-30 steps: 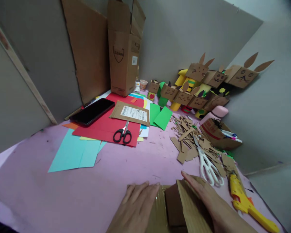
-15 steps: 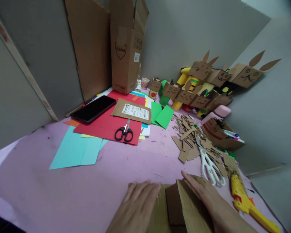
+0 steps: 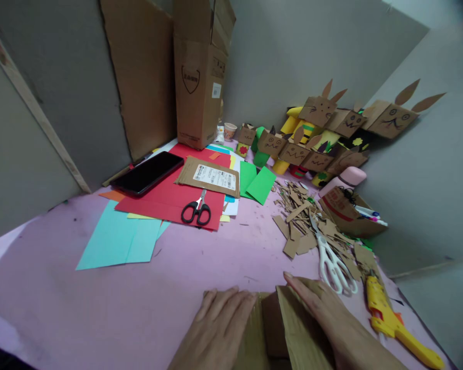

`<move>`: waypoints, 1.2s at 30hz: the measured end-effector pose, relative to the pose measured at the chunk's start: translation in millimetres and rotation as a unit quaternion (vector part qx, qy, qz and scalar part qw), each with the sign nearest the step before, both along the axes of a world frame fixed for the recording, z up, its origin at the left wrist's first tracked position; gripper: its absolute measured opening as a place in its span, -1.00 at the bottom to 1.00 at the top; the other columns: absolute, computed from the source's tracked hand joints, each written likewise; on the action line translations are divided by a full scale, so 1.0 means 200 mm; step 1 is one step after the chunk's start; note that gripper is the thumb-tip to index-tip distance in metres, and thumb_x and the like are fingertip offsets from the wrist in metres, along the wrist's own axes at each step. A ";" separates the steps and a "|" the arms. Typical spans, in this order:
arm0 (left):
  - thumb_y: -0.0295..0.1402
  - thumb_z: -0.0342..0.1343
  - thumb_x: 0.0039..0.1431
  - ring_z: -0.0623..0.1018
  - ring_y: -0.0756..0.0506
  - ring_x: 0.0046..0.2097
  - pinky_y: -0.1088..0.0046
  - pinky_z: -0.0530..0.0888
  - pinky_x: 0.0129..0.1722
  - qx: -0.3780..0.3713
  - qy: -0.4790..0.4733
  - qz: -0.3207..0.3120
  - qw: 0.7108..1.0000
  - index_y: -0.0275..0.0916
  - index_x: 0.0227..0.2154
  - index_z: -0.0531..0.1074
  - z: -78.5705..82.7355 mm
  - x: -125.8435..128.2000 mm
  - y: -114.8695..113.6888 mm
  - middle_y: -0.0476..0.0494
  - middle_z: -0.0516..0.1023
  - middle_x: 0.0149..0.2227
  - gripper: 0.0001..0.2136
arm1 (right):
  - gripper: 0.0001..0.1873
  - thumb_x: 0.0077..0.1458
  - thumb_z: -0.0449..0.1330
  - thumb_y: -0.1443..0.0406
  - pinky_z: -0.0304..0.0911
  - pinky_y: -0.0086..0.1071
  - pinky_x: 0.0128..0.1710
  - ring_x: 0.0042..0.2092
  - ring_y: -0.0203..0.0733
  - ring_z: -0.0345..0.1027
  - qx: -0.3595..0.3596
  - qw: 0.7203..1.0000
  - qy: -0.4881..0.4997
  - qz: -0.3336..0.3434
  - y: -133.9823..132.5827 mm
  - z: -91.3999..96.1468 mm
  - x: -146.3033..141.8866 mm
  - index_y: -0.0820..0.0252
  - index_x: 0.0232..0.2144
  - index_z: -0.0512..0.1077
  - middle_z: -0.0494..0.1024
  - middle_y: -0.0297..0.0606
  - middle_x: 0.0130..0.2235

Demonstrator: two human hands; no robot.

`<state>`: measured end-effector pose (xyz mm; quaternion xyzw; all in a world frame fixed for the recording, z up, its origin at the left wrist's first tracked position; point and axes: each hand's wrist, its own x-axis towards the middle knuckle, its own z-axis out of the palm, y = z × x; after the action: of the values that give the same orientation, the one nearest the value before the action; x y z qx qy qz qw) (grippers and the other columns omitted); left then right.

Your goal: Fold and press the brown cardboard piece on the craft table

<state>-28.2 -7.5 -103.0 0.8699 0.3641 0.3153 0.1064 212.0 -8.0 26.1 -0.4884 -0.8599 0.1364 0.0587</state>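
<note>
A brown cardboard box [image 3: 301,334] is at the bottom edge, its near part cut off by the frame. Between its two top flaps a dark gap shows the inside. My left hand [image 3: 219,326] lies flat over the left flap, fingers stretched out side by side. Against the outer side of the raised right flap rests my right hand [image 3: 327,313], its fingers straight and its thumb hidden. White-handled scissors [image 3: 332,264] and a yellow glue gun [image 3: 393,321] lie to the right of the box.
Cardboard scraps [image 3: 299,221] are heaped behind the scissors. Black scissors [image 3: 196,211], a phone [image 3: 148,172] and a labelled flat parcel [image 3: 212,177] lie on coloured paper. Several cardboard animal figures [image 3: 293,151] stand by the wall; a tall carton [image 3: 198,87] is at the back.
My right hand has shifted slightly left, tilting the right flap a little further inward over the gap. My left hand stays where it was.
</note>
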 end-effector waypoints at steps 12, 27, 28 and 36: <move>-0.51 -0.02 0.01 0.48 -0.29 0.11 0.09 0.35 0.10 -0.025 0.056 -0.020 0.998 -0.19 0.26 -0.10 0.14 -0.01 0.03 -0.28 0.49 0.13 -0.28 | 0.30 -0.35 0.29 0.36 0.25 0.03 0.01 0.05 0.28 0.32 0.045 0.999 0.005 0.016 0.03 -0.18 0.07 0.04 0.36 -0.34 0.37 0.00 0.13; -0.45 0.06 0.02 0.43 -0.33 0.14 -0.08 0.33 0.10 -0.011 -0.014 -0.003 1.000 -0.09 0.32 -0.21 0.04 0.00 0.01 -0.24 0.44 0.16 -0.17 | 0.20 -0.15 0.38 0.30 0.18 -0.05 0.11 0.16 0.13 0.24 0.007 1.000 0.008 0.019 0.00 0.05 -0.03 -0.06 0.32 -0.32 0.32 -0.03 0.18; -0.43 0.07 0.02 0.42 -0.34 0.14 -0.10 0.34 0.09 -0.013 -0.018 -0.007 1.000 -0.09 0.32 -0.22 0.04 0.01 0.01 -0.24 0.43 0.17 -0.17 | 0.21 -0.16 0.38 0.31 0.16 -0.07 0.12 0.17 0.11 0.23 0.004 1.000 0.006 0.017 -0.01 0.06 -0.03 -0.06 0.32 -0.32 0.31 -0.04 0.19; 0.01 0.32 -0.21 0.37 -0.42 0.16 -0.14 0.29 0.11 -0.032 -0.011 -0.036 0.999 -0.09 0.32 -0.32 0.05 -0.01 0.02 -0.33 0.39 0.18 0.15 | 0.08 -0.16 0.30 0.43 0.06 -0.09 0.18 0.24 0.06 0.10 -0.028 1.000 -0.007 0.006 -0.01 0.04 -0.03 0.19 0.33 -0.16 0.24 0.04 0.24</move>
<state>-30.2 -4.4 -92.9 0.8750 0.3410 0.3094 0.1495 205.2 -9.0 35.0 -0.4854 -0.8593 0.1568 0.0378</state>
